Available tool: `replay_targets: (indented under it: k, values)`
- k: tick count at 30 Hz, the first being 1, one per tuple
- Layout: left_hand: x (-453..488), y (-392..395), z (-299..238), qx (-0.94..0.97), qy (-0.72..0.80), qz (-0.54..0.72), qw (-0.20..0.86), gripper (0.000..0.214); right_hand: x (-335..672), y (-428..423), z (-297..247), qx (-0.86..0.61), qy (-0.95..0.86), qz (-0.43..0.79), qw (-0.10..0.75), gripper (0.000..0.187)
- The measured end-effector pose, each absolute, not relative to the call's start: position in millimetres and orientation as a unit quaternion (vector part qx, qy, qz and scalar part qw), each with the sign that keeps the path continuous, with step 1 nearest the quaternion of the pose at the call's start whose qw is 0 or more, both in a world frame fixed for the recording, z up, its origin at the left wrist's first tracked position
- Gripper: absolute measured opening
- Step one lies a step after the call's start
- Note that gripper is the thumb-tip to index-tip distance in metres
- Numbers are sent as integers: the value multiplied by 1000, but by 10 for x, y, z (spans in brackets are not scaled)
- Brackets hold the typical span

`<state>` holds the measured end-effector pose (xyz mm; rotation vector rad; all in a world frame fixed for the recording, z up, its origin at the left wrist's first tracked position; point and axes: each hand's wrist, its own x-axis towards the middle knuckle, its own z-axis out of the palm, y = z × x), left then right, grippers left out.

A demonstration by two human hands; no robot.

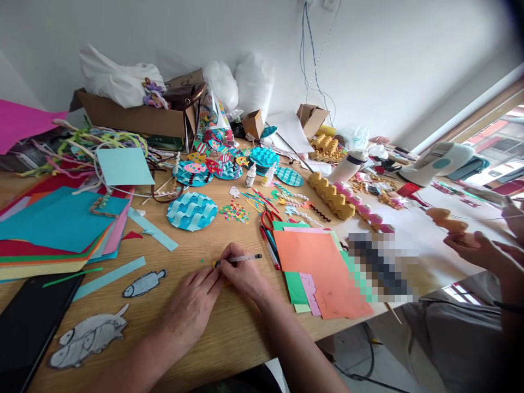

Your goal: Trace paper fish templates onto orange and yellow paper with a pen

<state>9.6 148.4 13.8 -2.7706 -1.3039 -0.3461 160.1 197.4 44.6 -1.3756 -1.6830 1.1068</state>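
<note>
The small yellow piece (215, 264) lies on the tabletop (235, 333) toward its front edge, mostly hidden by the hands. The right hand (242, 277) grasps a pen (249, 257) slanted beside it; the left hand (194, 300) touches it, though whether it pinches or merely presses cannot be told. Dark marks show on the piece, so marking seems under way; how much is left is unclear. Patterned fish (196, 168), apparently finished, lie toward the rear edge; grey fish cutouts (92, 337) near the front edge look uncoloured.
</note>
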Motion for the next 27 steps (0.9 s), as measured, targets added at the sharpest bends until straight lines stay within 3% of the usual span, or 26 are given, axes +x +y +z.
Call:
replay_targets:
  k: [27]
  values:
    - [80,1480,176,-899,-424,-110,-24,47,1585,1994,365,-543,-675,394,307,11]
